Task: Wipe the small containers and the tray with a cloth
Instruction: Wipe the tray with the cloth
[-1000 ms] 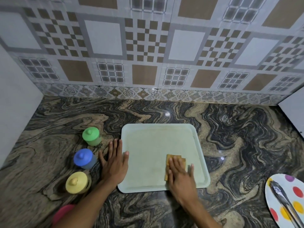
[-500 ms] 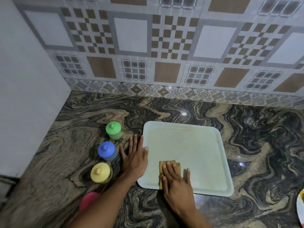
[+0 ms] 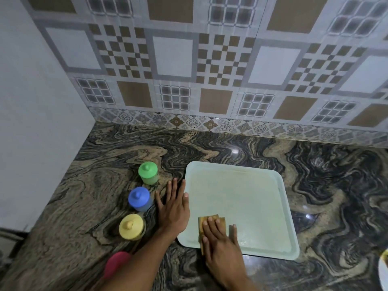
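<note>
Right hand (image 3: 220, 242): the four fingers (image 3: 211, 225) lie straight and close together, pressed flat on one folded yellow-brown cloth (image 3: 212, 218). The thumb is spread off to the right and rests on the tray floor. The hand covers most of the cloth, so only its far edge and left side show.

Left hand (image 3: 173, 208): palm down on the counter with the fingers straight and slightly spread, gripping nothing. The thumb touches the tray's left rim.

Tray: one pale green square plastic tray (image 3: 281, 185) with rounded corners and a shallow raised rim, lying flat on the counter. Its floor looks dull and faintly streaked. The cloth sits in its near left corner.

Containers: four counted, all small, round and plastic, standing off the tray in a line just left of the left hand. The green-lidded container (image 3: 148, 172) is farthest, then the blue-lidded container (image 3: 139, 198) and the yellow-lidded container (image 3: 131, 226). Each of these has a knobbed lid. The left forearm partly hides the nearest, a pinkish-red container (image 3: 116, 263), which is also blurred, so its lid shape cannot be made out.

Surroundings: a glossy stone counter (image 3: 336, 185) swirled in black and tan, a patterned tiled wall (image 3: 210, 59) behind it and a plain white panel (image 3: 31, 101) on the left. The right frame edge cuts off all but a sliver of one white plate (image 3: 384, 267).
</note>
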